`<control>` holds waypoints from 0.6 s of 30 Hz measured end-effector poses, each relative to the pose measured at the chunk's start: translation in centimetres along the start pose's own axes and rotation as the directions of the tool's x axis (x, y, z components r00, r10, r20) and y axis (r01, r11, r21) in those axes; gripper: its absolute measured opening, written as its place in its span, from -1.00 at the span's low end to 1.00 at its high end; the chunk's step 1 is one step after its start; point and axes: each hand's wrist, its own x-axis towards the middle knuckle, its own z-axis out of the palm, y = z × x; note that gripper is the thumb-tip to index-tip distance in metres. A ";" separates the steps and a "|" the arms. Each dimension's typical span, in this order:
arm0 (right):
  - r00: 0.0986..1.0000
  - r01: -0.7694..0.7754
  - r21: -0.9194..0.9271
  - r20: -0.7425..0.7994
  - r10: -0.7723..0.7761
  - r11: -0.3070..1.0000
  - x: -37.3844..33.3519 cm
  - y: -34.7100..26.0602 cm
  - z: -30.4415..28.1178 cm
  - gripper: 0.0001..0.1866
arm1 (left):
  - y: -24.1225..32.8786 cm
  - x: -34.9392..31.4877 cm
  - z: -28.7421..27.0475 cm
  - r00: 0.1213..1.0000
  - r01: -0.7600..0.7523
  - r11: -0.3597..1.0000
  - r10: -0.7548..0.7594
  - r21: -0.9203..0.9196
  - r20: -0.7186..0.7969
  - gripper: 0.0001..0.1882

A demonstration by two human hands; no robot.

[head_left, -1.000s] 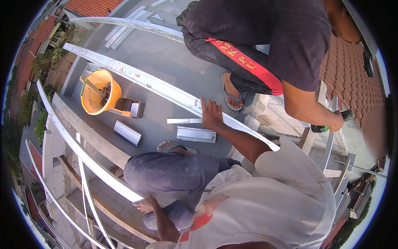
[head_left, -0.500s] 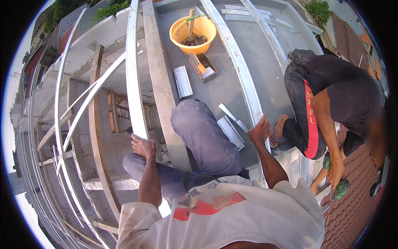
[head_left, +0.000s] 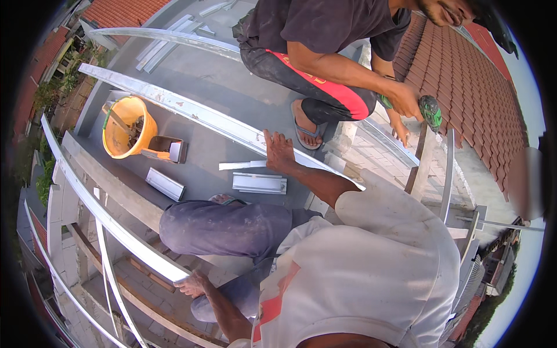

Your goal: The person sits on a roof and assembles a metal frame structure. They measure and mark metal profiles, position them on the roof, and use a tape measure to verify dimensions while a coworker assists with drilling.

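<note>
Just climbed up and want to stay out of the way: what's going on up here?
A person sits on a grey concrete slab, each hand on a long pale metal channel: the right hand on the upper channel, the left hand at the end of the lower channel. A co-worker crouches opposite, holding a green power drill. An orange bucket stands nearby.

Wearer: white short-sleeve tee w/ a red-orange patch near the chest, grey-blue trousers, dusty at the knee. Left hand (head_left: 191, 284) and right hand (head_left: 277, 149) bare, no gloves. Footwear prob. a sandal, mostly hidden.
</note>
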 end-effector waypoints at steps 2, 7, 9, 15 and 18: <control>0.999 0.002 -0.002 -0.044 -0.002 1.000 -0.5 0.7 0.3 0.18 | 0.2 0.3 0.6 1.000 -0.014 1.000 0.013 0.024 0.023 0.08; 0.990 0.004 -0.029 -0.140 -0.008 1.000 -0.7 0.1 1.0 0.16 | -0.8 0.6 0.6 0.998 -0.007 0.999 0.004 0.042 0.066 0.16; 0.996 -0.026 -0.009 -0.090 0.025 1.000 -0.9 0.6 0.5 0.15 | -0.6 1.0 0.9 0.996 0.008 0.999 -0.013 0.052 0.086 0.24; 0.997 -0.016 -0.002 -0.080 0.016 1.000 -0.5 -0.4 -0.6 0.05 | -1.0 2.0 0.6 0.993 -0.012 1.000 0.013 -0.006 0.118 0.26; 0.998 -0.063 -0.030 0.020 0.064 0.998 -0.3 -1.3 -1.5 0.09 | -1.4 2.2 0.6 0.991 -0.016 0.999 0.022 -0.047 0.130 0.29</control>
